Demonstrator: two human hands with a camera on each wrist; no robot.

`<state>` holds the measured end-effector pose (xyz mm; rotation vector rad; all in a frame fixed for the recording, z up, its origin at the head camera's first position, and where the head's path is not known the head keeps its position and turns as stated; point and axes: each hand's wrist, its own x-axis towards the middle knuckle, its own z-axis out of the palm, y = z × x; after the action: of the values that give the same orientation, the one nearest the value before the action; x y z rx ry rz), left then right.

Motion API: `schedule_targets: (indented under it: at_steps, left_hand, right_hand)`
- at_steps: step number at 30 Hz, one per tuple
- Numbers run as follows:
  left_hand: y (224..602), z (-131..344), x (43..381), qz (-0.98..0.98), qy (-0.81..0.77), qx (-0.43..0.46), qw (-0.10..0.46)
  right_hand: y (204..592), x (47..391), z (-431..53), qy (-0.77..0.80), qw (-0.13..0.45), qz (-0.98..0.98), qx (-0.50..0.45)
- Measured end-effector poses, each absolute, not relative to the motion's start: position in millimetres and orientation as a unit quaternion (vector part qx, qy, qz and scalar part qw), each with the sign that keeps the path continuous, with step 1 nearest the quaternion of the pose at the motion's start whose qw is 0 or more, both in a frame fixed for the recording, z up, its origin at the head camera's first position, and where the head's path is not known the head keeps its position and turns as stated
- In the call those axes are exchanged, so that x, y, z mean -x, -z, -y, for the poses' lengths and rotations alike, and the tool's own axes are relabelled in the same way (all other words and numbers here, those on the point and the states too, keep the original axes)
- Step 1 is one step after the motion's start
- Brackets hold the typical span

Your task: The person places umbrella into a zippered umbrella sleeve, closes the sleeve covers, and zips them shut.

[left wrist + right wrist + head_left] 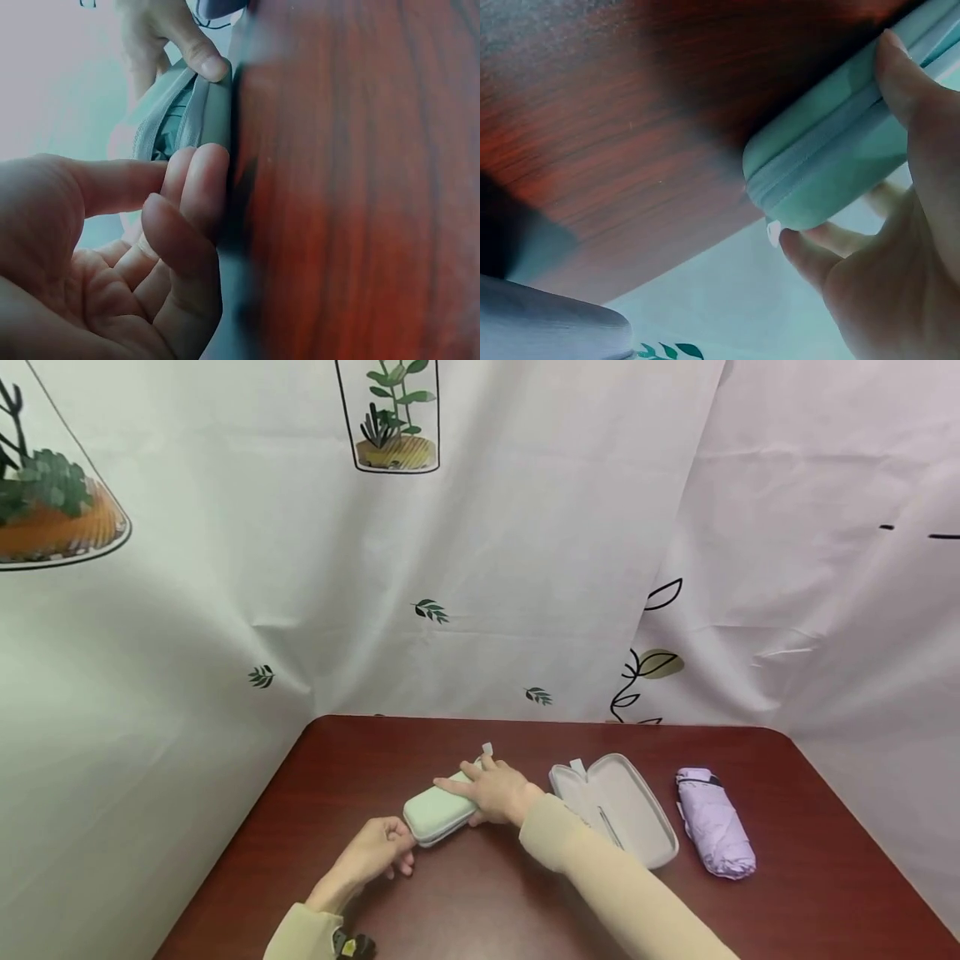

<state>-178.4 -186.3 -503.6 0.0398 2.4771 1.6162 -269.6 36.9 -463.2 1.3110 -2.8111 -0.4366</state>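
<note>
A pale green zip case point(435, 814) lies at a slant on the dark red table. My right hand point(498, 789) grips its far half, the fingers over the top and the thumb point(900, 67) against the near side. At the near left end, my left hand point(375, 850) pinches the zip with curled fingers point(202, 176); the pull itself is hidden. In the left wrist view, the zip stands parted between the two hands, and a dark gap point(172, 124) shows into the case. A small white tab point(487, 749) sticks out at the far end.
Right of my right forearm, a light grey case point(633, 818) lies unfolded with a slim stick point(611, 827) in it. A folded lavender umbrella point(712, 827) lies farther right. Behind the table point(510, 910) hangs a printed white cloth point(525, 568).
</note>
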Motion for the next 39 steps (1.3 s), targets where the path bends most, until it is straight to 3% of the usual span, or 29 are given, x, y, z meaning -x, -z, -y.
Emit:
schedule_targets:
  at_steps: [10,17,27,39]
  left_hand:
    - [496.4,180.9,180.6,-0.909,-0.417,0.009,-0.015]
    - [492.0,178.5,168.5,-0.936,-0.349,-0.024,-0.045]
    - [495.0,160.8,176.1,-0.94,-0.328,-0.039,-0.086]
    - [496.0,143.9,183.1,-0.933,-0.337,-0.089,-0.083]
  right_hand:
    - [468.8,256.3,-29.0,0.165,0.032,0.914,-0.369]
    - [476.5,248.2,-19.4,0.163,0.033,0.93,-0.328]
    - [475.6,235.7,-11.2,0.153,0.03,0.952,-0.263]
    - [475.7,221.2,-4.2,0.114,0.016,0.968,-0.224]
